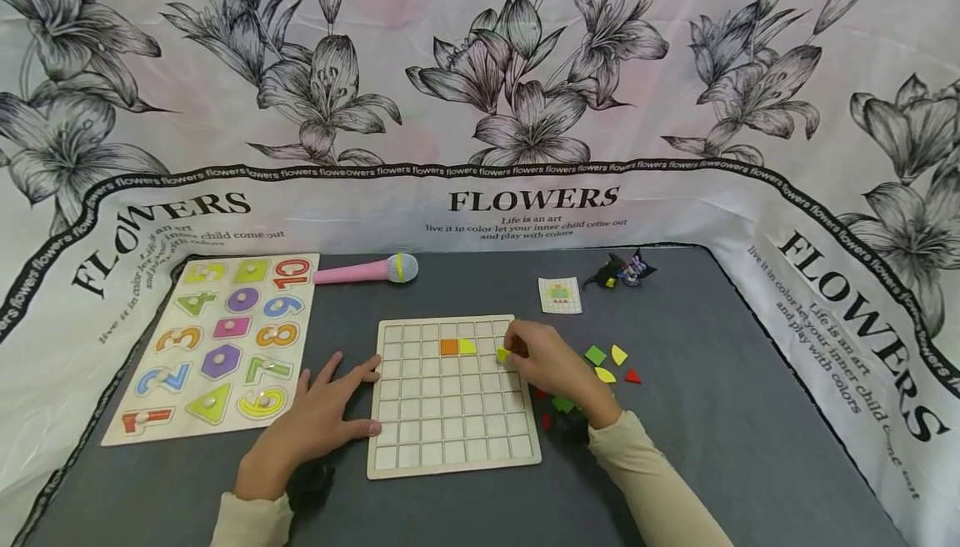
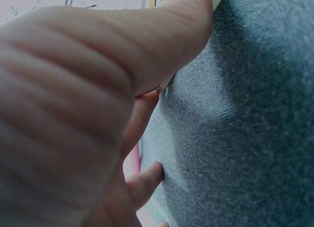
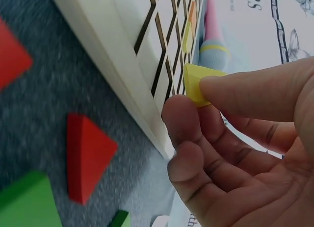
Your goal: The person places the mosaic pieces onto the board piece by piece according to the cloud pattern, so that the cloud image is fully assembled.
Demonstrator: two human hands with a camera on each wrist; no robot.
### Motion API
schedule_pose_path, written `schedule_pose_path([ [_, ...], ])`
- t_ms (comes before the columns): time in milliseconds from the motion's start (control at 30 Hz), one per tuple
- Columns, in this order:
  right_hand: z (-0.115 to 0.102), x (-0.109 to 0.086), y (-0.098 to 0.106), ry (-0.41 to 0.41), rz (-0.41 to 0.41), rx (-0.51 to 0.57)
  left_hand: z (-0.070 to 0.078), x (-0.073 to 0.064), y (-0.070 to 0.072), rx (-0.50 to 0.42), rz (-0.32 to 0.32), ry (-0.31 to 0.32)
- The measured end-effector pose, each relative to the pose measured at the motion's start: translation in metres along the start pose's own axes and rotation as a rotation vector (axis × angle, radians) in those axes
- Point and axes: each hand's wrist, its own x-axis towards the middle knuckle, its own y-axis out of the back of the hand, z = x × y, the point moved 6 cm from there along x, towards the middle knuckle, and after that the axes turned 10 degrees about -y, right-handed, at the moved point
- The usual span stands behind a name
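My right hand (image 1: 551,361) pinches a small yellow tile (image 3: 197,84) between thumb and fingers, over the right side of the wooden grid board (image 1: 453,469). An orange square tile (image 1: 448,348) and a yellow tile (image 1: 467,347) lie side by side in the board's upper rows. My left hand (image 1: 318,414) has its fingers spread, with thumb and a fingertip touching the board's left edge. In the left wrist view the thumb (image 2: 171,40) reaches to that edge, close over the grey cloth.
Loose green (image 1: 595,355), yellow (image 1: 618,354) and red tiles (image 1: 633,376) lie right of the board. Behind them are a small pattern card (image 1: 560,296) and a dark toy figure (image 1: 621,270). A number puzzle board (image 1: 225,401) lies left; a pink toy microphone (image 1: 352,273) is at the back.
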Motion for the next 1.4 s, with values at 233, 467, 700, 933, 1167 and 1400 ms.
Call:
schedule_pose_path([
  [233,-0.009,0.002,-0.007,0.043,-0.015,0.000,-0.001,-0.001,0.001,0.004,0.009,0.002],
  [467,-0.013,0.005,-0.014,0.032,-0.020,-0.031,-0.001,-0.001,0.001,0.007,-0.003,0.004],
  [700,-0.016,0.008,-0.019,0.044,-0.015,-0.073,0.000,0.001,0.001,0.010,-0.006,0.004],
  [933,-0.016,0.011,-0.023,0.065,-0.021,-0.094,0.001,0.000,0.002,0.007,-0.002,0.004],
  [1167,-0.016,0.012,-0.023,0.092,0.014,-0.102,0.001,0.002,0.002,0.024,0.001,0.003],
  [1400,-0.016,0.014,-0.026,0.064,0.008,-0.103,-0.002,0.000,0.000,0.014,-0.002,0.011],
])
